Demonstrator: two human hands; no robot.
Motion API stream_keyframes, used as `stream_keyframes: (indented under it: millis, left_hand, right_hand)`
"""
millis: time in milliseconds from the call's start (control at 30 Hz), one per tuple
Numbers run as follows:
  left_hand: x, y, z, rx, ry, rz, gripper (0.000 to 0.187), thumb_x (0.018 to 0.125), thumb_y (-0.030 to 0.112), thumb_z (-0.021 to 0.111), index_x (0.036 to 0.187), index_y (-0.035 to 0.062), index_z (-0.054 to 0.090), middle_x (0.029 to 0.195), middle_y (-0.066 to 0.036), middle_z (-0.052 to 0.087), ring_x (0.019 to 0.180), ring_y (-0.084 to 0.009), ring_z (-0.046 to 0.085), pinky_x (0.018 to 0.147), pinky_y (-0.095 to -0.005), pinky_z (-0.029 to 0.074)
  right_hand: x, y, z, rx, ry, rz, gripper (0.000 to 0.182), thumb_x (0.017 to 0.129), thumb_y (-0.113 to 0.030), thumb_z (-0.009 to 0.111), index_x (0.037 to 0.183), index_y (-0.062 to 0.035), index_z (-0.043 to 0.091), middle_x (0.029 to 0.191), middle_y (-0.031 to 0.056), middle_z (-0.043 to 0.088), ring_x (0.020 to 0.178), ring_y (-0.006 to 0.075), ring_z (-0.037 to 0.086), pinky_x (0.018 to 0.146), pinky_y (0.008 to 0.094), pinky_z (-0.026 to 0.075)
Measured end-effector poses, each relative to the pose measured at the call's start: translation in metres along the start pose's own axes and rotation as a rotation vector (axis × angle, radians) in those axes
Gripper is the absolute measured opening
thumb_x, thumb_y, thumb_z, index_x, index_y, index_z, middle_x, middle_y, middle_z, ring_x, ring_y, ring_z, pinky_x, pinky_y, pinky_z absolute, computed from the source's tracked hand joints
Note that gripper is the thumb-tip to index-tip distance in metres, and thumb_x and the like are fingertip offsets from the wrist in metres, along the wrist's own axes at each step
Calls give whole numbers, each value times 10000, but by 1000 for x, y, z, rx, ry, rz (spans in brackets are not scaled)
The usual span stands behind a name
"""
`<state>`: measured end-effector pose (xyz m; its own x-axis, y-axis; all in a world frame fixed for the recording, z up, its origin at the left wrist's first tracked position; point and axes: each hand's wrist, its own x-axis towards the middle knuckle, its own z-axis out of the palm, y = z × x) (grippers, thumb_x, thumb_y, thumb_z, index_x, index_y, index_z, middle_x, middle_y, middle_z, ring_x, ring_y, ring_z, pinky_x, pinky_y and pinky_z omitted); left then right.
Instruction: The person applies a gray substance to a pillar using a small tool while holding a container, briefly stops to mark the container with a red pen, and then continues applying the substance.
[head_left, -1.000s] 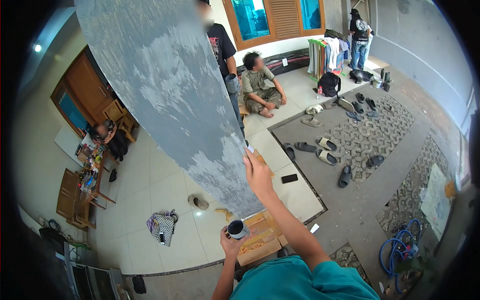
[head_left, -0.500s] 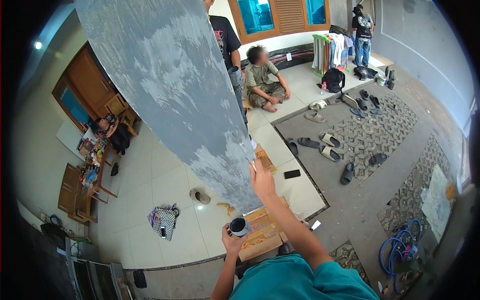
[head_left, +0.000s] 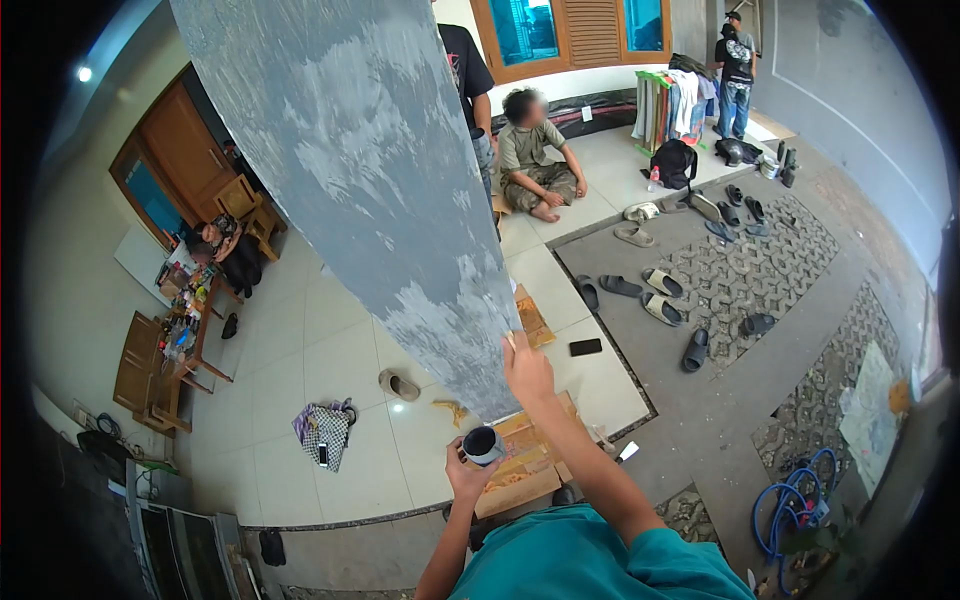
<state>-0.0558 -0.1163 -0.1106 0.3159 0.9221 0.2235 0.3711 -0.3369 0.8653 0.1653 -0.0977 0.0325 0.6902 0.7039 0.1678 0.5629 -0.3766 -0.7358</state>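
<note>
A tall pillar (head_left: 370, 180), streaked with grey and whitish paint, rises in front of me. My right hand (head_left: 528, 370) is closed around the pale handle of a paintbrush (head_left: 511, 340), held at the pillar's right edge low down; the bristles are hard to make out. Lower and to the left, my left hand (head_left: 466, 475) grips a paint cup (head_left: 483, 446), grey-smeared outside and dark inside. Flattened cardboard (head_left: 520, 460) lies under the cup, around the pillar's foot.
Another person (head_left: 540, 155) sits on the tiles beyond the pillar, and a second stands behind it. A phone (head_left: 586, 347) lies at right. Sandals (head_left: 662, 308) are scattered on the paving. A slipper (head_left: 399, 384) and checked cloth (head_left: 324, 435) lie left; a blue hose (head_left: 795, 505) lies lower right.
My right hand and the brush have moved slightly down along the pillar's edge. My left hand still holds the cup. The whole view has shifted a little.
</note>
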Motion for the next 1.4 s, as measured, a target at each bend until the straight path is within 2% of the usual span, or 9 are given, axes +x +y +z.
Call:
stream_keyframes:
  millis: [167,467,600,667,733,967,1100,1233,1400]
  left_hand:
    - [1,1,7,-97,-1,-16,786,550,205,935,1175,10,500,1038,-136,630,945,-240,643,823,-365,523]
    - [3,1,-5,43,37,3,798,554,185,933,1194,0,494,1034,-112,645,939,-201,648,811,-335,531]
    - [2,4,-2,-30,34,17,797,555,198,932,1193,4,496,1034,-112,646,933,-202,647,812,-338,525]
    - [1,8,0,-22,8,-16,782,551,180,937,1171,-13,501,1044,-145,627,962,-246,640,848,-375,523]
    - [1,6,2,-48,4,-19,782,551,184,939,1170,-10,502,1044,-145,628,962,-245,640,847,-375,523]
    - [-2,-3,-3,5,49,22,811,546,204,936,1200,10,499,1034,-104,642,920,-199,638,800,-347,518]
    - [-1,-1,-7,-38,76,5,811,542,210,938,1197,9,502,1033,-103,643,931,-196,639,802,-344,517]
    - [0,2,-8,-15,57,-7,790,550,203,934,1183,0,508,1033,-120,642,942,-219,641,814,-357,519]
    - [9,19,-4,-41,35,3,775,557,195,929,1177,-10,511,1051,-139,641,954,-243,644,828,-372,522]
  right_hand:
    - [37,-52,-22,146,98,-187,287,999,-323,469,1073,-46,466,779,263,658,737,485,634,628,582,490]
    - [6,18,38,30,-40,-14,276,989,-312,489,1066,-47,475,769,273,650,761,498,628,660,592,490]
    - [2,-21,1,68,-7,-60,275,989,-308,487,1079,-48,484,764,274,649,756,495,630,662,595,488]
    - [16,-45,-14,109,75,-164,251,1002,-294,463,1048,-48,466,760,263,659,752,473,649,640,563,511]
    - [31,-48,-8,62,62,-125,243,1001,-283,464,1044,-44,465,767,265,659,758,470,651,642,566,511]
    - [1,27,40,-61,-70,-8,260,993,-275,478,1050,-22,500,792,279,660,781,473,653,657,574,510]
    - [-10,4,-6,-77,-27,-17,291,993,-297,481,1046,-14,527,743,268,650,744,467,649,640,570,506]
    - [13,-63,-74,156,207,-205,291,1002,-298,476,1038,-15,530,664,253,620,666,475,620,590,560,487]
    - [62,-105,-98,147,205,-234,240,1006,-263,467,1050,-28,475,743,254,650,721,473,635,611,575,481]
